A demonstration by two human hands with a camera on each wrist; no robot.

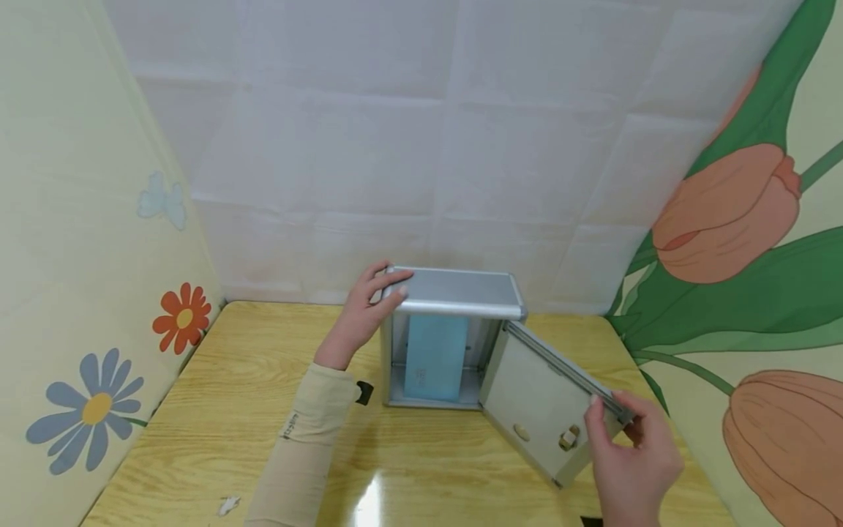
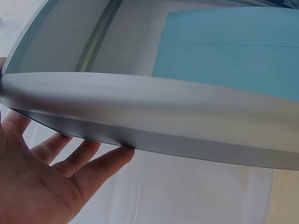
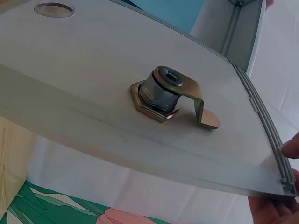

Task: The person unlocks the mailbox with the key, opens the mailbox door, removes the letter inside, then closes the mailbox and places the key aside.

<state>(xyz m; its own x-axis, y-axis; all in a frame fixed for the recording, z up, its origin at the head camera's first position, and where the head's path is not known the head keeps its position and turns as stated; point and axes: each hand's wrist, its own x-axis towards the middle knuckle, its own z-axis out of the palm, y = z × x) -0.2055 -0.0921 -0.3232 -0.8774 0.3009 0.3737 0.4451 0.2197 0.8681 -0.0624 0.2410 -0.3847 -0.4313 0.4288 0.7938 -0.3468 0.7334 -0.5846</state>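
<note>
A small metal cabinet stands upright on the table with its door swung out to the right. My left hand rests on the cabinet's top left corner, and in the left wrist view its fingers lie spread against the top panel. Thumb and fingers of my right hand pinch the free upper corner of the door. On the door's inner face are a cam lock and a round hole. A light blue sheet or folder leans inside the cabinet.
Wood-grain table surrounds the cabinet. Behind it hangs a white creased cloth; flower-printed panels stand left and right. A black patch lies left of the cabinet, and a white scrap or worn spot shows near the front.
</note>
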